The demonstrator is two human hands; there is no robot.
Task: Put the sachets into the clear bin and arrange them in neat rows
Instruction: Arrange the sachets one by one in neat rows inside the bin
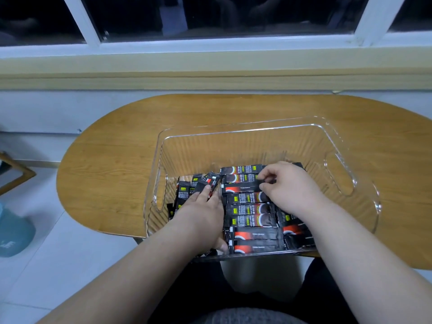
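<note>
A clear ribbed bin with cut-out handles stands on the wooden table. Inside it, black coffee sachets lie side by side in a stacked row down the middle. A loose heap of sachets leans against the bin's left wall. My left hand lies flat on that loose heap, fingers stretched forward. My right hand is inside the bin at the far end of the row, and its thumb and forefinger pinch the end of a sachet. More sachets under my right forearm are partly hidden.
The oval wooden table stands against a wall below a window sill. The bin's right half holds no sachets. A teal object and a wooden frame sit on the tiled floor at the left.
</note>
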